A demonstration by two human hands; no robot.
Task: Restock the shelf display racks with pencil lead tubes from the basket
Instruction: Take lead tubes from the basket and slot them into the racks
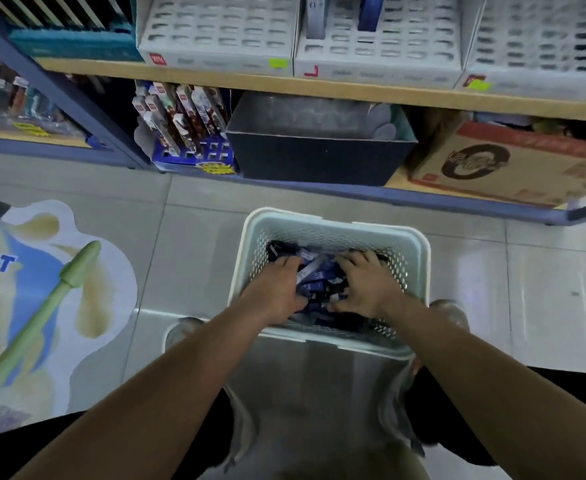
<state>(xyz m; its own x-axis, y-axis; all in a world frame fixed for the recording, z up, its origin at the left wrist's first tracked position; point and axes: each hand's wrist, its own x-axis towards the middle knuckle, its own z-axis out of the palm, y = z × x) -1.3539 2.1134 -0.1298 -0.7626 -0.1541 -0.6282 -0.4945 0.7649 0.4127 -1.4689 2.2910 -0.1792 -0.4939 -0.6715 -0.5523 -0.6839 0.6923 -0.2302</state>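
Note:
A pale perforated basket (pixel 333 230) stands on the floor in front of me, holding a pile of blue, black and grey pencil lead tubes (pixel 315 284). Both hands are down inside it. My left hand (pixel 277 289) lies on the left of the pile with its fingers reaching into the tubes. My right hand (pixel 366 285) rests on the right of the pile, fingers spread; neither hand plainly grips a tube. On the shelf above stand grey slotted display racks (pixel 215 29). The middle rack (pixel 405 43) holds a grey tube (pixel 315 15) and a blue tube (pixel 371 12).
A third rack (pixel 541 39) stands on the wooden shelf edge (pixel 319 86) at the right. On the bottom shelf are a pen display (pixel 184 126), a dark bin (pixel 319 157) and a cardboard box (pixel 513 164). A floor sticker (pixel 42 289) lies to the left.

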